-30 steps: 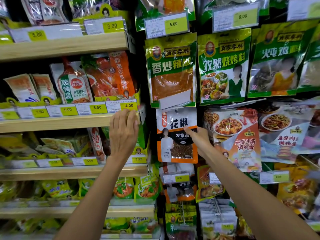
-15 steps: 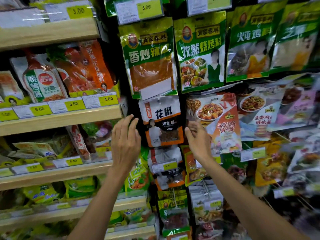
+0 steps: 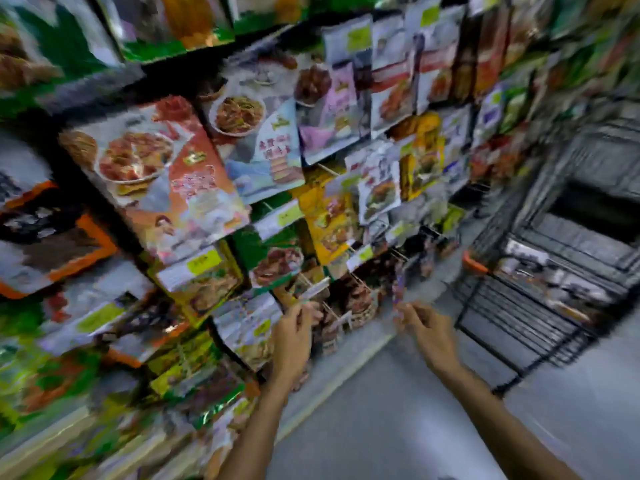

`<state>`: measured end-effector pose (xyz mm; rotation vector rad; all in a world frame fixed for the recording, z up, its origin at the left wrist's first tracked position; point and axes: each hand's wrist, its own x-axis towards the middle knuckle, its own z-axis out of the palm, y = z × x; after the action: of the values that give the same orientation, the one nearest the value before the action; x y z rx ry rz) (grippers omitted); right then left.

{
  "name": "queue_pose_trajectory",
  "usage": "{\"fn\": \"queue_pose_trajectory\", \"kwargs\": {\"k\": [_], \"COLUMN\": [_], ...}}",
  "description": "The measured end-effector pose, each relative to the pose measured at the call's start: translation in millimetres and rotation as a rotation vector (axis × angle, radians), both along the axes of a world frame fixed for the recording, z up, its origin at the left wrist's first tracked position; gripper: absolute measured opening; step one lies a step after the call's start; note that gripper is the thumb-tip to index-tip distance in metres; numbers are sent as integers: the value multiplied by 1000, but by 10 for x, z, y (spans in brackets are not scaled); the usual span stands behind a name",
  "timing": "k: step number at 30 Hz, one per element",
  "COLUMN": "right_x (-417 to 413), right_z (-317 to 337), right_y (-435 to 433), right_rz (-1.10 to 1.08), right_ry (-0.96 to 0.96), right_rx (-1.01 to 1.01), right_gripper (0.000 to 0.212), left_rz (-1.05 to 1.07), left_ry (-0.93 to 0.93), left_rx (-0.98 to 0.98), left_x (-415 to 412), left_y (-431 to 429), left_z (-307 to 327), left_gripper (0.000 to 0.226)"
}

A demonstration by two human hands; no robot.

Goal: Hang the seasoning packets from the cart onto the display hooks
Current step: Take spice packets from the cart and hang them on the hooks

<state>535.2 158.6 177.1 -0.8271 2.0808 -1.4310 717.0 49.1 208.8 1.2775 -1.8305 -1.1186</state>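
Hanging up and left of the left hand: seasoning packets (image 3: pixel 162 174) crowd the display in rows. The nearest big one is red and white with a plate of food printed on it. All are smeared by blur.
Far left edge: an orange-bordered packet (image 3: pixel 59 244) hangs well apart from both hands, higher than the left wrist.
Price tags: yellow-and-white tags (image 3: pixel 202 265) sit in front of the packets, up and left of the left hand.
Left hand: the left hand (image 3: pixel 294 337) is raised with its back to the camera, its fingertips up near the lower packets. A pale tag strip (image 3: pixel 314 292) lies just above the fingertips. Through the blur I cannot tell whether the fingers pinch it, touch it or only come near.
Between the hands: dark reddish packets (image 3: pixel 356 299) hang low on the display. Thin wire hooks (image 3: pixel 328 170) jut out higher up.
Right hand: the right hand (image 3: pixel 429 336) is level with the left, its fingers bent. A small purple strip (image 3: pixel 399 292) shows just above its fingertips. I cannot tell whether the hand holds it.
Right of the right hand: a black wire cart (image 3: pixel 519 327) stands near, its orange handle end (image 3: pixel 475 264) above and right of the knuckles. The goods in it are too blurred to name.
Below both hands: grey floor (image 3: pixel 381 427).
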Motion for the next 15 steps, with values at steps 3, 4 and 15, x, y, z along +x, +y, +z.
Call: {"fn": "queue_pose_trajectory", "kwargs": {"k": [3, 4, 15], "right_x": [-549, -728, -2210], "right_z": [-270, -340, -583], "right_y": [621, 811, 1850], "right_rz": [-90, -112, -426], "right_ry": [-29, -42, -136], "right_rx": [107, 125, 223], "right_gripper": [25, 23, 23], "left_rz": [-47, -60, -352], "left_ry": [16, 28, -195], "left_rx": [147, 200, 288], "left_x": [-655, -866, -2863], "left_y": [405, 523, 1028], "left_z": [-399, -503, -942], "left_gripper": [28, 30, 25]}}
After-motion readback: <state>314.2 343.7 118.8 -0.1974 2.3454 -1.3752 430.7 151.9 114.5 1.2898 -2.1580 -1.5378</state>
